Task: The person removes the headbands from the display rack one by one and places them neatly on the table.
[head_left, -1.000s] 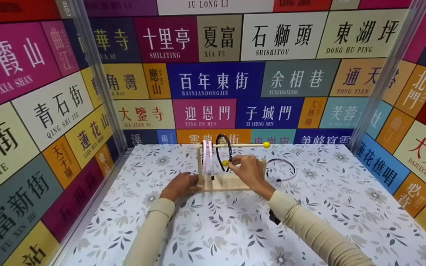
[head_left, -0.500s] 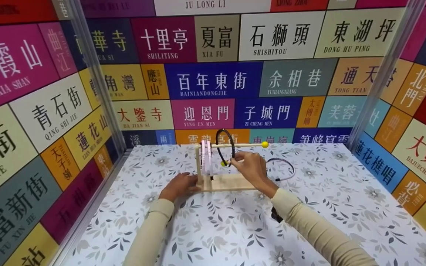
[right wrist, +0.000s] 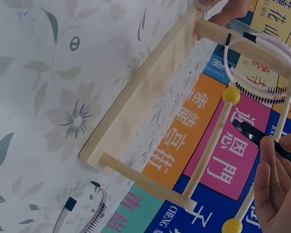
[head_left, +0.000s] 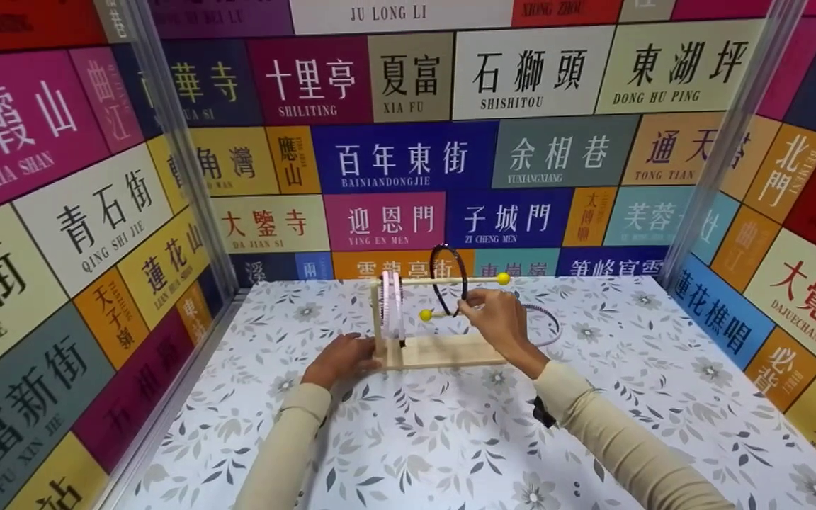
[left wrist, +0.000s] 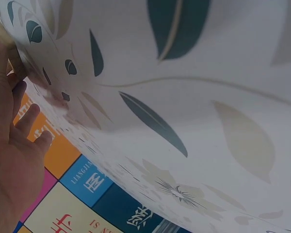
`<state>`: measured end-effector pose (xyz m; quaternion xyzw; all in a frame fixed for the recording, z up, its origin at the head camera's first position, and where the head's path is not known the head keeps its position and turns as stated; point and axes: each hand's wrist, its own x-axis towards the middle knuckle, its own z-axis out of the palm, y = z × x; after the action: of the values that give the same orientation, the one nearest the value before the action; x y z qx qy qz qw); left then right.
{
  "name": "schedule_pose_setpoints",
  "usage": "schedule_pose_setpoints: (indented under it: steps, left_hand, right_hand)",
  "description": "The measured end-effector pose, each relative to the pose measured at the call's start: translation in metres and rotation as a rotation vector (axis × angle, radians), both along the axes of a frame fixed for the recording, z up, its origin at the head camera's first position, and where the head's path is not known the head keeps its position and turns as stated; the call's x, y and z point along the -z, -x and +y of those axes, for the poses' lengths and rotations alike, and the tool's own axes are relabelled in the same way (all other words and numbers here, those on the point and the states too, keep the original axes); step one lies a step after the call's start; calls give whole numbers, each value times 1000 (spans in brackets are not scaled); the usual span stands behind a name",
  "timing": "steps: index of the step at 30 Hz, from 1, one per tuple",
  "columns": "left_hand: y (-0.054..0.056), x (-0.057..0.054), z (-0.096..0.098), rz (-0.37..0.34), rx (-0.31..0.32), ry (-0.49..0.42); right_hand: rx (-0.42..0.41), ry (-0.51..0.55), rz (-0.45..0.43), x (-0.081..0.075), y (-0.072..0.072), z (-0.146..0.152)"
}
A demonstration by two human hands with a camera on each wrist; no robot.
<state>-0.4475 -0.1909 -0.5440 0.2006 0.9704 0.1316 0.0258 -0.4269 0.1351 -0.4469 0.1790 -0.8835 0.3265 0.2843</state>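
Observation:
A wooden headband stand (head_left: 450,350) has two posts and two rods tipped with yellow balls. My left hand (head_left: 341,360) grips its left end, low by the post. With thumb and fingers my right hand (head_left: 500,319) pinches a black headband (right wrist: 250,132) near one end; the upper rod (head_left: 418,282) appears to pass through its loop. Pink headbands (head_left: 389,308) hang together on that rod against the left post. The lower rod's yellow ball (right wrist: 231,95) stands left of the black headband, with no headband seen on that rod. My right hand hides the right post in the head view.
Another pink headband (right wrist: 101,208) lies on the table behind my right hand, beyond the stand's right end. A floral cloth (head_left: 408,446) covers the table. Sign-printed walls (head_left: 408,156) enclose its back and sides.
My right hand has drawn the black headband rightward along the upper rod, away from the pink ones and nearer the rod's yellow ball. My left hand stays at the stand's left end.

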Motion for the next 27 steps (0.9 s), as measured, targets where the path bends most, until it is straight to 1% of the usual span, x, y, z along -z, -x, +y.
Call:
schedule_pose_setpoints:
  steps: [3, 7, 13, 16, 22, 27]
  left_hand:
    - [0, 0, 0, -11, -9, -2]
    - [0, 0, 1, -32, -28, -2]
    - [1, 1, 1, -18, -13, -12]
    - [1, 1, 2, -22, -9, -14]
    - [2, 1, 2, -43, -37, -12]
    - [1, 2, 2, -22, -37, -11]
  right_hand:
    - [-3, 12, -27, 0, 0, 6]
    - [-4, 19, -27, -1, -1, 12]
    - [26, 26, -27, -5, 0, 21]
    - [37, 28, -35, -6, 0, 26]
    - [55, 20, -23, -10, 0, 36]
    - [69, 23, -13, -14, 0, 44]
